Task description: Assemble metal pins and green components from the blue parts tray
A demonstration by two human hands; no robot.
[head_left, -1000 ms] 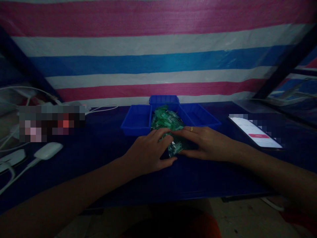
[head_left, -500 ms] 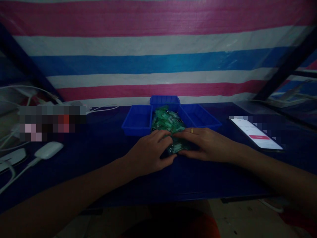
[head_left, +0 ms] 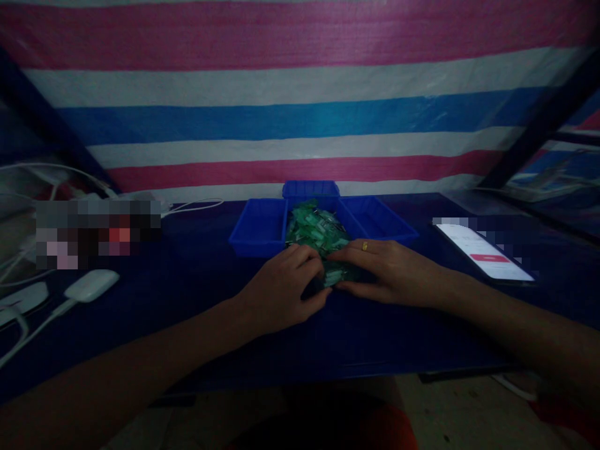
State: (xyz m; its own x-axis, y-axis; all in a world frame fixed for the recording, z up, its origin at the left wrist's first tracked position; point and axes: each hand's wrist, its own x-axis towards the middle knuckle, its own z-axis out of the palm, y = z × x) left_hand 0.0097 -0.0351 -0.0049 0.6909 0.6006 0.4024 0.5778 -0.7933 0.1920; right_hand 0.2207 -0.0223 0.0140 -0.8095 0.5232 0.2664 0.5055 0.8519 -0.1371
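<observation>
A heap of small, flat, translucent green pieces (head_left: pixel 315 226) lies on the table between blue trays; I cannot make out their exact kind. At the near left side of the heap, my left hand (head_left: pixel 285 284) rests with curved fingers, its thumb apart from them. My right hand (head_left: pixel 387 272), with a gold ring, reaches over the near right side, fingers stretched and thumb apart. Both hands touch the nearest pieces, and the fingertips partly hide what lies under them. Neither hand shows a piece gripped.
Around the heap stand a left blue tray (head_left: pixel 259 228), a right blue tray (head_left: pixel 379 219) and a back blue tray (head_left: pixel 311 187). To the right lies a lit phone (head_left: pixel 482 250). A white charger (head_left: pixel 92 285) and cables are at left. A striped sheet (head_left: pixel 300 119) hangs behind the dark blue table (head_left: pixel 300 344).
Both hands stay at the near edge of the heap. My left fingers and thumb shift very slightly, and the pieces between the hands show a little more.
</observation>
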